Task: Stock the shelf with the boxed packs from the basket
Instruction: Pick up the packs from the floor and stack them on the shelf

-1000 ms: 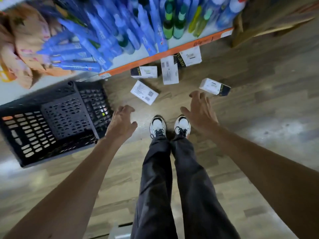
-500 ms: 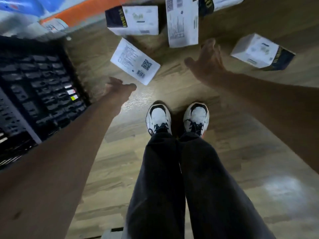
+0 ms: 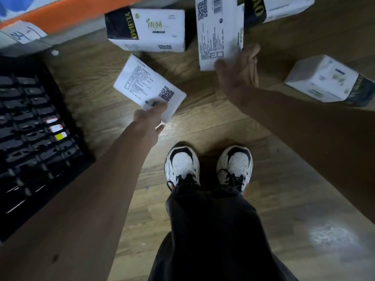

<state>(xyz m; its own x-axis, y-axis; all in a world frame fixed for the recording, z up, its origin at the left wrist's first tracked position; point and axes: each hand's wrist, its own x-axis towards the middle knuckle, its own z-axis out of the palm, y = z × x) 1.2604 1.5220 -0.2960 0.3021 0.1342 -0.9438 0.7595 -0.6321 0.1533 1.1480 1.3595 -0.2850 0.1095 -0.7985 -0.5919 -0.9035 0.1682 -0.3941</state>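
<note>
Floor: wood-look plank flooring [image 3: 284, 179] with a pale glare patch at lower right; five boxed packs lie scattered on it.
Shelf: orange-edged bottom shelf lip [image 3: 67, 15] runs across the top left, with a handwritten white label.
Basket: black perforated plastic basket [image 3: 34, 142] sits on the floor at far left, beside the left forearm.
Left hand: left hand [image 3: 149, 118] pinches the near corner of the tilted white pack with a QR code [image 3: 146, 86], thumb on top.
Right hand: right hand [image 3: 237, 74] grasps the lower end of the long white pack with printed text and barcode [image 3: 219, 33], thumb on its face and fingers at its right edge.
Other packs: white-and-black "YUHAO" box [image 3: 148, 29] lies just below the shelf; another white-and-black box [image 3: 280, 7] at the top edge; a third white-and-black box [image 3: 328, 80] lies apart at right.
Person: white-and-black sneakers [image 3: 209, 167] and dark trousers [image 3: 213, 230] at centre.
</note>
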